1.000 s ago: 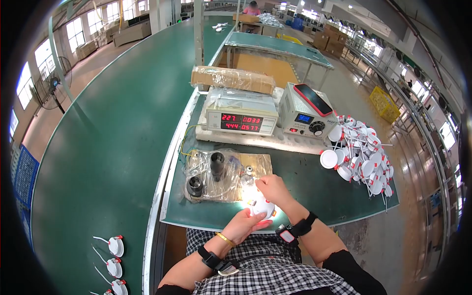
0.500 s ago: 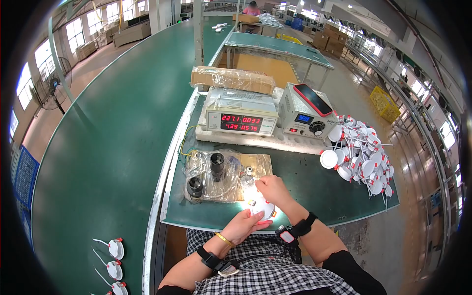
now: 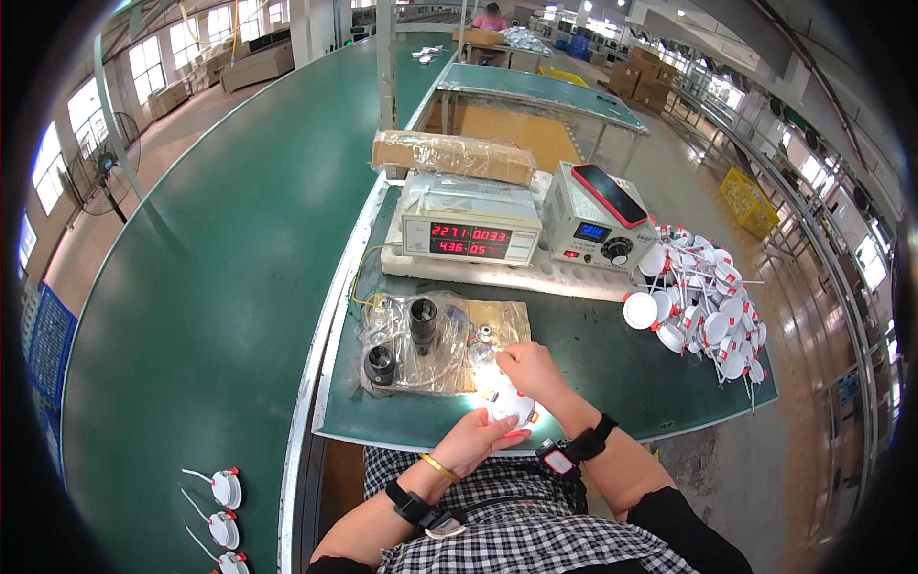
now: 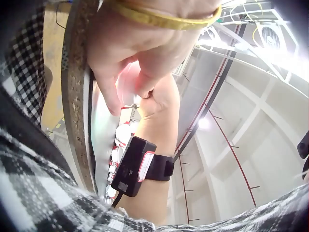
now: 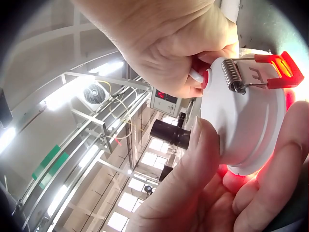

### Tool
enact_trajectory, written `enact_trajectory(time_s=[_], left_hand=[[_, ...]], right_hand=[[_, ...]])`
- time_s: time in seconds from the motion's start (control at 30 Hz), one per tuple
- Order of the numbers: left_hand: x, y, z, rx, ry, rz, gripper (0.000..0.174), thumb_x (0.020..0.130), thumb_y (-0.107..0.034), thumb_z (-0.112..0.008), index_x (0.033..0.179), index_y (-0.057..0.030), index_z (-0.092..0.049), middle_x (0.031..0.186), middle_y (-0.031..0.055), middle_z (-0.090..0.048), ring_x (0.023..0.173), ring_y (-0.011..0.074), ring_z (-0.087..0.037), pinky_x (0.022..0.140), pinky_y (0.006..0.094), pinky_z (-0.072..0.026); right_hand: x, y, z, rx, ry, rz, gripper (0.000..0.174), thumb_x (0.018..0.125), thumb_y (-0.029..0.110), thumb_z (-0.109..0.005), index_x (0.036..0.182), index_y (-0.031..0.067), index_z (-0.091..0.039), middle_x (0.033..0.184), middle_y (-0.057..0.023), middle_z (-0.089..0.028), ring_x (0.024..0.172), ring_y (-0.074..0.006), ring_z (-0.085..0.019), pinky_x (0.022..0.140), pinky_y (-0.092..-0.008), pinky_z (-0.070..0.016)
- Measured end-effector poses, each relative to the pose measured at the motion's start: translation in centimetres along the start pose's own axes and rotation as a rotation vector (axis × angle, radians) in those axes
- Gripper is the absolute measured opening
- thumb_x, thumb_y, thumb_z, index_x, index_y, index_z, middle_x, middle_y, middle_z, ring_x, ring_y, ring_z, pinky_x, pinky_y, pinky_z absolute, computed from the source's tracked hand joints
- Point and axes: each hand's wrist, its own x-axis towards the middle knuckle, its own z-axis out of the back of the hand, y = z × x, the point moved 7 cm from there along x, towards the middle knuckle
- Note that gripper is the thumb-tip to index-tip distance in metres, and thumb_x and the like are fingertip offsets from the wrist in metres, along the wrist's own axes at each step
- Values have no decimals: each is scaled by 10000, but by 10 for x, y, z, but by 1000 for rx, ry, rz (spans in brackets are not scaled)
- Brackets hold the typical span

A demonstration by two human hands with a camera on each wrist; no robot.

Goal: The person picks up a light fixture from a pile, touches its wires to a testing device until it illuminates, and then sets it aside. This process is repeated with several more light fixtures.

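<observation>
Both the left hand and the right hand are staying almost where they were a second ago, as the head view is showing. Red numbers on the meter are changing, with the bottom left one dropping from 4.44 to 4.36. One round white lamp is sitting in the left hand, near the front edge of the green worktop, and bright light is shining around it. Just past it, the right hand is curling up. A wrapped board is lying close by, holding up two black tubes. Lots of lamps are lying in a pile on the right. Far back, someone in pink is sitting.

In the left wrist view, the left hand is bending around a pink glow and is hiding most of the lamp. A black box is riding on the right arm, and the pale ceiling is showing behind.

In the right wrist view, the left hand is holding the lamp, thumb on its back. The right hand is pinching its white cord by a red ring. A springy clip is sticking out, its red end glowing. Windows are shining behind.
</observation>
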Motion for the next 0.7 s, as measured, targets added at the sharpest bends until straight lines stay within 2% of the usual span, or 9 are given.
enact_trajectory(time_s=[0.07,0.5,0.57,0.7], left_hand=[[0,1,1,-3,-2,8,340,964,-125,-499,1215,97,-438,1180,131,-553,1061,210,-598,929,270,-506],[-1,0,0,-32,2,28,351,967,-131,-495,1214,108,-422,1196,142,-540,1083,229,-588,949,281,-499],[-1,-1,0,-19,-22,50,354,962,-127,-505,1208,113,-421,1193,143,-541,1081,235,-589,947,284,-501],[0,-2,-2,-22,-31,31,355,959,-124,-511,1199,121,-422,1187,143,-543,1072,237,-595,937,284,-508]], right_hand=[[2,-4,-1,-8,-12,24,296,830,241,-557,710,-13,-649,522,-134,-566,460,-192,-570,490,-335,-449],[2,-3,0,-12,-33,41,295,826,238,-559,706,-15,-649,512,-135,-560,453,-187,-566,485,-338,-446],[-1,3,1,18,-4,10,310,834,232,-525,671,-16,-614,552,-181,-575,478,-290,-604,532,-393,-492],[-2,4,1,16,6,8,309,836,224,-524,666,-19,-610,538,-173,-570,453,-268,-599,511,-378,-489]])
